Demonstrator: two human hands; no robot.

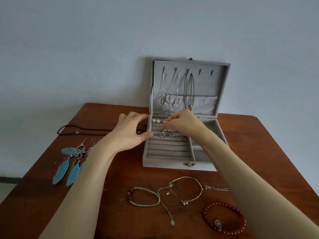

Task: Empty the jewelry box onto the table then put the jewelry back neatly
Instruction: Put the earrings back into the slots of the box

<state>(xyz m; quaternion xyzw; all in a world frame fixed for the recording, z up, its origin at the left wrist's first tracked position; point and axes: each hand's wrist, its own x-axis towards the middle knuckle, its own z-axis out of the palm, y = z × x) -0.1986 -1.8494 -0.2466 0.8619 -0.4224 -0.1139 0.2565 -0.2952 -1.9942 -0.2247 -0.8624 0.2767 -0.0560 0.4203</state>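
Note:
The grey velvet jewelry box (172, 163) stands open on the table, its lid leaning back against the wall. Necklaces (189, 90) hang from hooks inside the lid. My left hand (128, 133) rests on the box's left wall, thumb over the rim. My right hand (183, 125) reaches into the ring rolls, fingertips pinched on a small earring I can barely see. Pearl studs (155, 120) and heart-shaped earrings (166, 134) sit in the rolls.
On the brown table lie blue feather earrings (72, 163) at the left, a dark cord necklace (77, 131) behind them, braided bracelets (146, 196), a chain bracelet (188, 190), a small silver piece (215, 188) and a red bead bracelet (224, 217) in front.

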